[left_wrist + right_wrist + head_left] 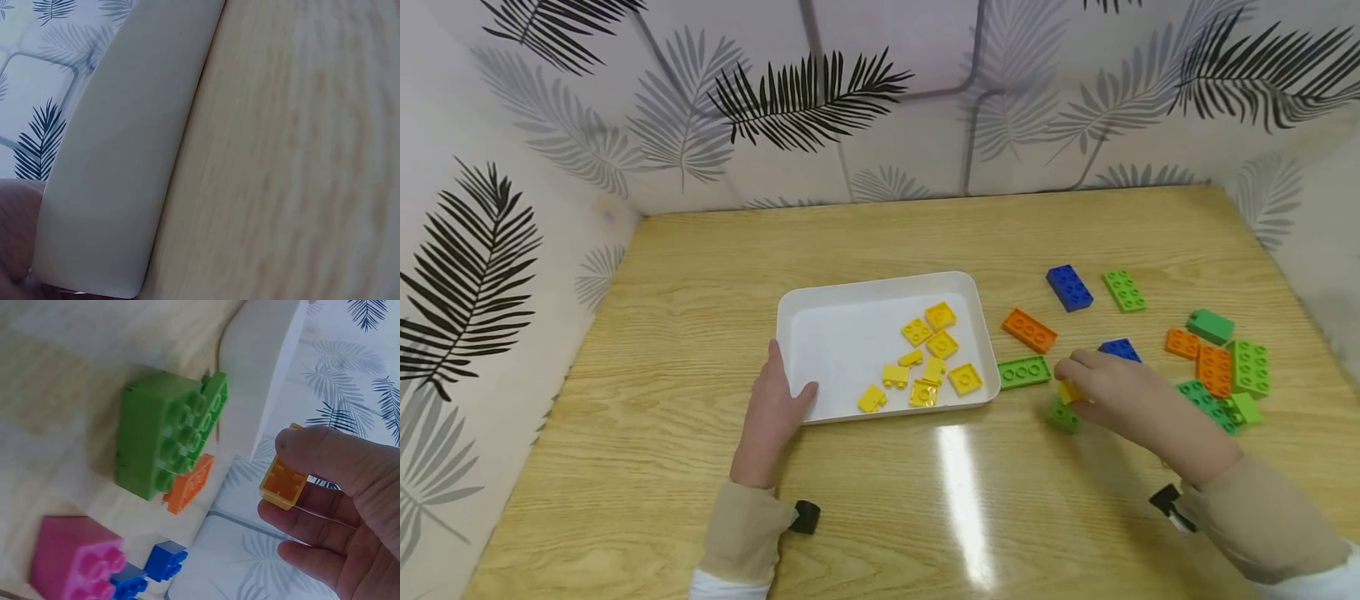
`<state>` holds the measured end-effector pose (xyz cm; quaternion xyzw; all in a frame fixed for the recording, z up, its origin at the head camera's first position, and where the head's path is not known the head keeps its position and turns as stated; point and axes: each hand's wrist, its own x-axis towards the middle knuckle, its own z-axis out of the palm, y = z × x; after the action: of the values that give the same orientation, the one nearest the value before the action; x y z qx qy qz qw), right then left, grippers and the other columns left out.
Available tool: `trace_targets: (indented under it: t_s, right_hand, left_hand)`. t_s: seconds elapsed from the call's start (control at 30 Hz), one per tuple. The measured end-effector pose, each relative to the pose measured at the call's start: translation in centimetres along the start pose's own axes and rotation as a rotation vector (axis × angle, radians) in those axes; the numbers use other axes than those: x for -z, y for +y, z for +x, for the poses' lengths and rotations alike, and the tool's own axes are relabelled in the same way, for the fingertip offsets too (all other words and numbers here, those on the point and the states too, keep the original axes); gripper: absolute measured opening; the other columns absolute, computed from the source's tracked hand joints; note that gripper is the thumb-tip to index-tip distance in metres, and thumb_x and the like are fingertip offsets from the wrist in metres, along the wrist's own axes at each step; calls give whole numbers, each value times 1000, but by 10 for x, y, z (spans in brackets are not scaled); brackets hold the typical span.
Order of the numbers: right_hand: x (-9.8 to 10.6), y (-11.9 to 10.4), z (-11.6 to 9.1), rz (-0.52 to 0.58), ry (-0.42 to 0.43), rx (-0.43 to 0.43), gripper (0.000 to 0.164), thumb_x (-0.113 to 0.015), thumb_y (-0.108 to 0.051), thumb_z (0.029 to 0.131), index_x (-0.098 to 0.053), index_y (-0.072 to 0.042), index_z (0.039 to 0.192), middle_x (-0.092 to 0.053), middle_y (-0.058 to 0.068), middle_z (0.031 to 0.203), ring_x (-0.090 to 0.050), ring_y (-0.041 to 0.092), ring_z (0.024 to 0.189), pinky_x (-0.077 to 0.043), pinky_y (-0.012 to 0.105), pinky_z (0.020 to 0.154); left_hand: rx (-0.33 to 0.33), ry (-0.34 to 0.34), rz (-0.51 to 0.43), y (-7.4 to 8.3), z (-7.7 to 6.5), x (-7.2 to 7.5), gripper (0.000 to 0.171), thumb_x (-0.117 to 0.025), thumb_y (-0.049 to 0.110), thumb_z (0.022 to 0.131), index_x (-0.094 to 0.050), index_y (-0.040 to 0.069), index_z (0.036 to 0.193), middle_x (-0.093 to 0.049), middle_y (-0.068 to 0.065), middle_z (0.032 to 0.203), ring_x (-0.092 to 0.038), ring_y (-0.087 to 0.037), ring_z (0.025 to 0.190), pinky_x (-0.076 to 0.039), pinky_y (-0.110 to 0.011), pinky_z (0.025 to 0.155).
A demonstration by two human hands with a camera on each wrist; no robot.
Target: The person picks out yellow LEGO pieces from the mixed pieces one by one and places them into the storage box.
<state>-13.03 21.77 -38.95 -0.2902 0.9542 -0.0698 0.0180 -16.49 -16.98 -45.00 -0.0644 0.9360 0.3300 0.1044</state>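
My right hand (1112,392) pinches a small yellow brick (284,482) between thumb and fingers, its hollow underside showing in the right wrist view. It is held up above the table, near a green brick (156,434). My left hand (771,417) grips the near left corner of a shallow white tray (880,287), thumb over the rim and fingers along the outer left side. In the left wrist view, the tray's outer wall (119,150) hides most of that hand. Several yellow bricks (941,344) lie loose in the tray's right half.
Right of the tray lie an orange brick (1029,331), a flat green brick (1024,372), a blue brick (1070,287) and a lime brick (1124,291). More orange and green bricks (1250,368) cluster farther right. A pink brick (75,559) shows in the right wrist view. Patterned walls (925,142) border the table.
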Motion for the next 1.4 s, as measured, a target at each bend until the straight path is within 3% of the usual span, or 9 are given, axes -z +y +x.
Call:
trace_targets:
  t_s: [0.33, 0.63, 0.9, 1.17, 1.4]
  right_hand:
    - [16, -5, 37, -13, 39, 40, 34, -71, -9, 67, -59, -6, 99, -60, 6, 89, -54, 12, 70, -52, 28, 59]
    - [21, -15, 78, -7, 3, 77, 31, -69, -12, 71, -58, -8, 100, -58, 4, 88, -51, 10, 70, -50, 27, 60]
    - [10, -29, 110, 22, -26, 126, 27, -67, -12, 73, -57, -10, 99, -59, 4, 89, -51, 12, 70, -50, 27, 61]
    - [0, -49, 137, 49, -83, 170, 31, -66, -13, 75, -57, -9, 105, -59, 4, 93, -52, 13, 77, -52, 30, 71]
    - [-20, -63, 160, 71, -82, 237, 28, -65, -15, 76, -54, -11, 101, -57, 2, 94, -53, 15, 77, -51, 31, 69]
  left_hand:
    - [2, 7, 3, -1, 0, -1, 83, -52, 25, 84, 3, -2, 141, -19, -29, 146, -22, -40, 134, -25, -49, 111]
    - [5, 4, -9, -4, 1, -1, 83, -52, 26, 85, 3, 0, 141, -17, -27, 147, -20, -39, 135, -23, -49, 112]
    - [20, 7, -16, -3, 1, 1, 82, -51, 27, 86, 4, 1, 141, -17, -25, 148, -19, -39, 136, -23, -49, 112]
    - [21, 17, -12, -2, 1, 2, 82, -52, 27, 85, 2, 1, 141, -19, -27, 146, -22, -40, 134, -27, -50, 110]
    - [32, 13, -16, -2, 2, 2, 83, -52, 28, 85, 3, 2, 142, -19, -26, 147, -22, -39, 135, -26, -49, 111]
